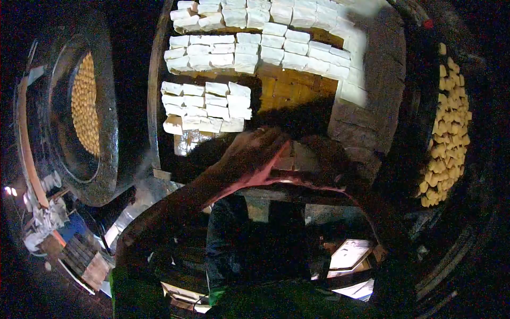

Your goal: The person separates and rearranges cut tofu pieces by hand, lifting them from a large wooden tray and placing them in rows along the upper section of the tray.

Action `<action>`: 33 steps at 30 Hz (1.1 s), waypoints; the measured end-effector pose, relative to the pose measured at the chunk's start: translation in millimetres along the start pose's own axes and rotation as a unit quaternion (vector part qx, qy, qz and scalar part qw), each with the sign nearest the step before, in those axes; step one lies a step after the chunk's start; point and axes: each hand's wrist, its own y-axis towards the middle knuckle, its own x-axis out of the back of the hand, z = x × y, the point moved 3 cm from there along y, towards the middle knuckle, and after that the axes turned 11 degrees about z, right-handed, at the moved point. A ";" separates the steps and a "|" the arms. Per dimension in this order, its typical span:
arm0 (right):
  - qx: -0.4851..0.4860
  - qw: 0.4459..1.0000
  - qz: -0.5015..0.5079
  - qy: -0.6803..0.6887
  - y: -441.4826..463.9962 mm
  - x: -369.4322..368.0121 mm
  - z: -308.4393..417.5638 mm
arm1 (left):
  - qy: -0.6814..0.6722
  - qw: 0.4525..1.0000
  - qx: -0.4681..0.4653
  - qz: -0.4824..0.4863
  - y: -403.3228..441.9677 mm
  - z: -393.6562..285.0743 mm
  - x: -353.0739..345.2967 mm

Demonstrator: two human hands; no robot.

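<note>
Both my hands are at the near edge of a wooden board, in deep shadow. My left hand (255,146) has its fingers bent down over something brownish that I cannot make out. My right hand (324,151) rests close beside it, its fingers lost in the dark. Beyond them, rows of white rectangular blocks (212,56) lie packed side by side on the board (289,90). A smaller group of white blocks (206,103) lies nearer, just past my left hand. Bare brown wood shows between the groups.
At the left stands a large dark round pan (109,127) with many small yellowish pieces (85,106) in it. Several pale yellow pieces (449,127) are heaped at the far right. A raised wooden rim (154,95) borders the board's left side.
</note>
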 end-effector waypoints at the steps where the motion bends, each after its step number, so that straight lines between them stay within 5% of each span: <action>1: 0.001 1.000 -0.002 0.000 1.1 3.3 -2.7 | 0.024 0.999 -0.025 -0.040 4.0 -2.6 9.1; 6: -0.001 0.999 -0.031 -0.013 4.9 7.0 -9.9 | 0.126 0.991 -0.016 -0.048 15.2 2.7 17.0; 11: -0.008 0.993 -0.102 -0.063 10.1 -2.6 -15.8 | 0.189 0.979 0.044 0.067 23.3 23.9 -10.8; 14: -0.007 0.988 -0.132 -0.084 9.5 -3.0 -19.3 | 0.270 0.962 -0.041 0.023 22.5 17.7 0.8; 21: -0.048 0.995 -0.084 -0.008 12.7 0.9 -17.1 | 0.117 0.991 0.019 0.054 17.7 29.7 -14.7; 33: -0.039 0.983 -0.084 0.159 9.6 35.2 -22.1 | 0.115 0.990 0.026 0.072 32.5 20.3 23.1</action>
